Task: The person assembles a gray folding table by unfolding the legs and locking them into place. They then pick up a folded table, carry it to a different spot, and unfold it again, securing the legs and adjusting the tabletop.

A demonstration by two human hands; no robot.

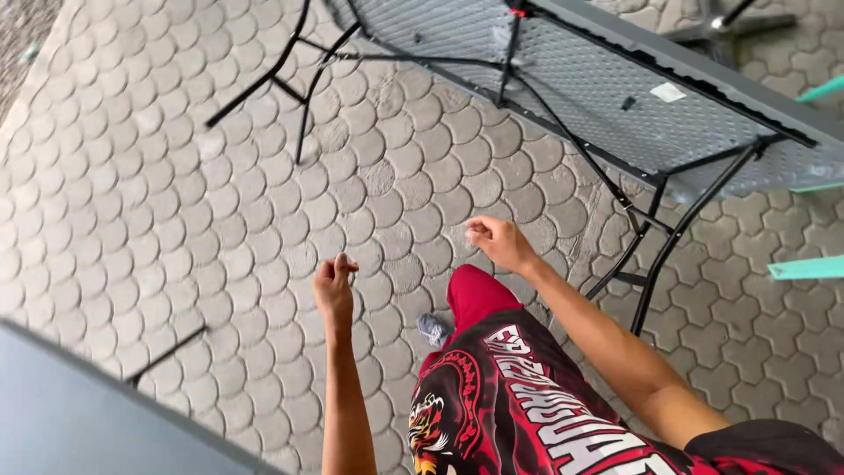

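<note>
I look down at a paved floor of scalloped grey stones (158,220). My left hand (334,286) hangs over the paving with its fingers curled shut and nothing in it. My right hand (497,239) is a little farther forward and to the right, fingers also closed, with nothing visible in it. Both hands are in the air, apart from each other and touching nothing. Below them are my red shorts (492,387) with a printed pattern and my grey shoe (433,328).
A grey folding table (615,97) with black metal legs (677,237) stands ahead and to the right, close to my right arm. Another grey table edge (79,413) fills the lower left corner. Teal objects (804,268) poke in at the right edge.
</note>
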